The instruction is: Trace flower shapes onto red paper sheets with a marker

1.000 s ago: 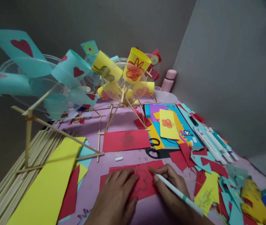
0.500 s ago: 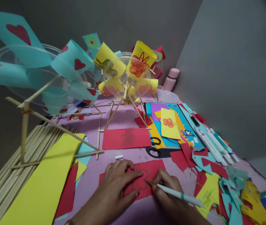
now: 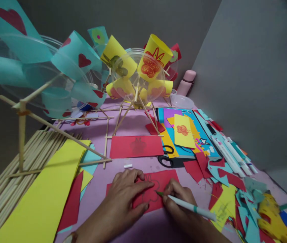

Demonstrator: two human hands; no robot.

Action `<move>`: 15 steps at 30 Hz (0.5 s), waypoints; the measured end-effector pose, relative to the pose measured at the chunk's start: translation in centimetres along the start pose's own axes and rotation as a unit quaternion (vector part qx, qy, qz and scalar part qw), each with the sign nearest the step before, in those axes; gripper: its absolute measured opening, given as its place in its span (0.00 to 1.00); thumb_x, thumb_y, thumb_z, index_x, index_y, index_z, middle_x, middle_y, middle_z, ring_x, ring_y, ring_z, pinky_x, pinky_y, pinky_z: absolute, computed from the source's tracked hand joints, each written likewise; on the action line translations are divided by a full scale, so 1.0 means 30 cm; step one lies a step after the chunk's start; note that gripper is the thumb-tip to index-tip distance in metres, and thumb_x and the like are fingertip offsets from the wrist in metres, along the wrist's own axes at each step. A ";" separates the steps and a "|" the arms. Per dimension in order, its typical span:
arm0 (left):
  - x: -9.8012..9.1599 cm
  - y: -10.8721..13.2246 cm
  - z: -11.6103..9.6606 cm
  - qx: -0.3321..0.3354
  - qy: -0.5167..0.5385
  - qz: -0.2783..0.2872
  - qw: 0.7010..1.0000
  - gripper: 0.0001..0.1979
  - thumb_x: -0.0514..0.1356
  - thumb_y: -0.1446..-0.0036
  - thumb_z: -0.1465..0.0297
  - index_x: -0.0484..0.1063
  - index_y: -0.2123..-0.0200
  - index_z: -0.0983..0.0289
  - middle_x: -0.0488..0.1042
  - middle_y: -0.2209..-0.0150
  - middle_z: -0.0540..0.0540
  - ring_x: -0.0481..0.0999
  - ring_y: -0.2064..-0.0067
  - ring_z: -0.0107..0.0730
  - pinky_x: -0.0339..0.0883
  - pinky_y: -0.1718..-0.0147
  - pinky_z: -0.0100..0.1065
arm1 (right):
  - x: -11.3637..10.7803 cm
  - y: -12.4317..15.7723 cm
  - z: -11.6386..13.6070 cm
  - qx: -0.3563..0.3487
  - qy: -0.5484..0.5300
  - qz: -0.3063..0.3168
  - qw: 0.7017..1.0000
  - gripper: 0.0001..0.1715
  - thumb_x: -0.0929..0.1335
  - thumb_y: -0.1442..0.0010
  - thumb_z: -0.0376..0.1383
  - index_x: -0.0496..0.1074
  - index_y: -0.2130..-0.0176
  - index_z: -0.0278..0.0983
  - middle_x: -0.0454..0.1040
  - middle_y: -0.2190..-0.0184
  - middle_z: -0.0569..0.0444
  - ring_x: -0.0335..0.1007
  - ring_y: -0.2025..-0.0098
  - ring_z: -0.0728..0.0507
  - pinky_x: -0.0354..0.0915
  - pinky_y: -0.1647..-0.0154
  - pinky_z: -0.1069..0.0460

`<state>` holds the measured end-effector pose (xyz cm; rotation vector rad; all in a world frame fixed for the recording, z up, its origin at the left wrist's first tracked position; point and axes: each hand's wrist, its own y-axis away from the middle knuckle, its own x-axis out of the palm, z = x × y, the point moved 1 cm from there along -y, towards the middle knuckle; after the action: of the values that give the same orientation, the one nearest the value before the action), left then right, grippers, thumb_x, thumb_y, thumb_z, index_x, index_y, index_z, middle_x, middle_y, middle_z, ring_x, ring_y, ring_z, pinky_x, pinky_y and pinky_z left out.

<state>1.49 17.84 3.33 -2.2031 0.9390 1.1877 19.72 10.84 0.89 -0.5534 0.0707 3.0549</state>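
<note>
A sheet of red paper (image 3: 170, 176) lies before me with the outline of a butterfly drawn in dark lines. My left hand (image 3: 124, 194) rests flat on its left part, fingers spread, holding it down. In my right hand (image 3: 177, 199) is a white marker (image 3: 192, 206) with a green band; its green tip meets the right side of the outline. A small white cap (image 3: 128, 166) lies just beyond my left hand. Farther back is a second red strip (image 3: 120, 147) bearing a faint butterfly drawing.
Wheels of clear plastic discs with yellow paper loops (image 3: 118, 57) and blue paper loops (image 3: 75, 57) stand on stick frames. Black-handled scissors (image 3: 166, 161), a yellow card (image 3: 183, 131), markers (image 3: 228, 155) and paper scraps (image 3: 223, 206) lie right. Sticks (image 3: 19, 162) and yellow sheets (image 3: 39, 189) lie left.
The marker's tip has shifted slightly up and left along the outline. My left hand stays on the paper. The whole view has tilted a little.
</note>
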 end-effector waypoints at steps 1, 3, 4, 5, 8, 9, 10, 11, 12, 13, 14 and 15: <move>0.001 0.000 0.001 0.001 -0.002 -0.003 1.000 0.25 0.64 0.51 0.71 0.69 0.48 0.49 0.69 0.53 0.51 0.67 0.52 0.41 0.63 0.56 0.41 | 0.000 0.001 0.001 -0.002 -0.003 -0.002 1.000 0.06 0.60 0.49 0.31 0.58 0.76 0.41 0.55 0.86 0.65 0.52 0.84 0.51 0.49 0.83 0.57; 0.001 0.001 0.002 0.002 -0.002 -0.006 1.000 0.25 0.64 0.51 0.71 0.69 0.48 0.49 0.69 0.53 0.52 0.67 0.52 0.41 0.63 0.56 0.41 | -0.002 0.006 0.009 -0.005 -0.001 -0.014 1.000 0.06 0.60 0.49 0.31 0.57 0.76 0.41 0.55 0.87 0.65 0.51 0.85 0.51 0.49 0.84 0.57; 0.000 0.002 0.002 0.002 -0.001 -0.006 1.000 0.25 0.64 0.51 0.71 0.69 0.48 0.49 0.69 0.53 0.52 0.67 0.52 0.41 0.63 0.56 0.42 | -0.002 0.011 0.014 -0.012 0.005 -0.017 1.000 0.06 0.61 0.50 0.32 0.57 0.76 0.41 0.55 0.87 0.65 0.52 0.85 0.51 0.49 0.85 0.57; -0.001 0.002 0.002 0.001 0.000 -0.004 1.000 0.25 0.64 0.51 0.71 0.69 0.48 0.49 0.69 0.53 0.52 0.67 0.52 0.42 0.63 0.56 0.42 | -0.001 0.016 0.018 -0.026 0.014 -0.025 0.999 0.06 0.61 0.50 0.32 0.57 0.77 0.41 0.56 0.86 0.65 0.53 0.85 0.51 0.51 0.84 0.57; -0.009 0.000 -0.001 0.001 0.006 0.003 1.000 0.25 0.64 0.51 0.70 0.69 0.48 0.49 0.69 0.53 0.52 0.66 0.51 0.42 0.63 0.56 0.43 | 0.011 0.035 0.017 -0.085 0.045 -0.057 0.994 0.07 0.60 0.48 0.33 0.58 0.77 0.41 0.59 0.85 0.63 0.57 0.84 0.50 0.55 0.82 0.56; -0.012 0.000 -0.002 0.002 0.008 0.006 1.000 0.25 0.64 0.51 0.70 0.69 0.48 0.49 0.68 0.52 0.52 0.66 0.51 0.42 0.64 0.55 0.43 | 0.018 0.040 0.010 -0.108 0.049 -0.063 0.991 0.07 0.60 0.48 0.33 0.59 0.77 0.41 0.60 0.85 0.63 0.58 0.84 0.50 0.55 0.82 0.56; -0.015 -0.001 -0.003 0.003 0.011 0.009 1.000 0.25 0.64 0.50 0.70 0.69 0.48 0.49 0.68 0.52 0.53 0.66 0.51 0.42 0.64 0.55 0.43 | 0.025 0.043 0.003 -0.127 0.046 -0.071 0.988 0.08 0.60 0.47 0.33 0.59 0.77 0.41 0.59 0.86 0.63 0.57 0.85 0.50 0.53 0.83 0.56; -0.017 -0.002 -0.003 0.001 0.015 0.014 1.000 0.25 0.64 0.50 0.69 0.69 0.48 0.49 0.68 0.52 0.53 0.66 0.51 0.42 0.64 0.55 0.43 | 0.032 0.045 -0.005 -0.141 0.041 -0.070 0.987 0.08 0.60 0.47 0.33 0.58 0.77 0.41 0.58 0.86 0.63 0.55 0.86 0.51 0.51 0.84 0.56; -0.019 -0.002 -0.003 -0.002 0.017 0.021 1.000 0.24 0.64 0.49 0.69 0.68 0.47 0.49 0.68 0.52 0.53 0.66 0.51 0.42 0.64 0.55 0.43 | 0.038 0.046 -0.011 -0.151 0.037 -0.066 0.986 0.08 0.60 0.47 0.33 0.58 0.77 0.41 0.56 0.87 0.64 0.53 0.87 0.51 0.49 0.85 0.57; -0.020 -0.002 -0.003 -0.007 0.019 0.029 0.999 0.24 0.64 0.49 0.68 0.68 0.47 0.49 0.67 0.52 0.53 0.65 0.51 0.42 0.63 0.54 0.44 | 0.042 0.046 -0.014 -0.154 0.035 -0.063 0.985 0.08 0.60 0.47 0.33 0.58 0.77 0.41 0.56 0.87 0.64 0.53 0.87 0.51 0.49 0.85 0.56; -0.020 -0.001 -0.002 -0.013 0.020 0.036 0.999 0.25 0.64 0.49 0.68 0.68 0.47 0.49 0.67 0.52 0.53 0.65 0.50 0.43 0.63 0.54 0.45 | 0.043 0.045 -0.013 -0.151 0.034 -0.056 0.986 0.08 0.60 0.47 0.32 0.57 0.76 0.41 0.55 0.86 0.65 0.52 0.86 0.51 0.49 0.84 0.56; -0.020 0.000 -0.001 -0.018 0.021 0.042 0.999 0.25 0.64 0.49 0.68 0.67 0.46 0.48 0.67 0.51 0.53 0.65 0.50 0.43 0.63 0.54 0.45 | 0.043 0.044 -0.008 -0.141 0.031 -0.045 0.989 0.08 0.60 0.47 0.32 0.57 0.76 0.41 0.54 0.86 0.65 0.52 0.86 0.51 0.49 0.83 0.56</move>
<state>1.27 18.03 3.86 -2.2431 1.0450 1.2098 18.53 9.53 0.26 -0.6464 -0.3787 2.9759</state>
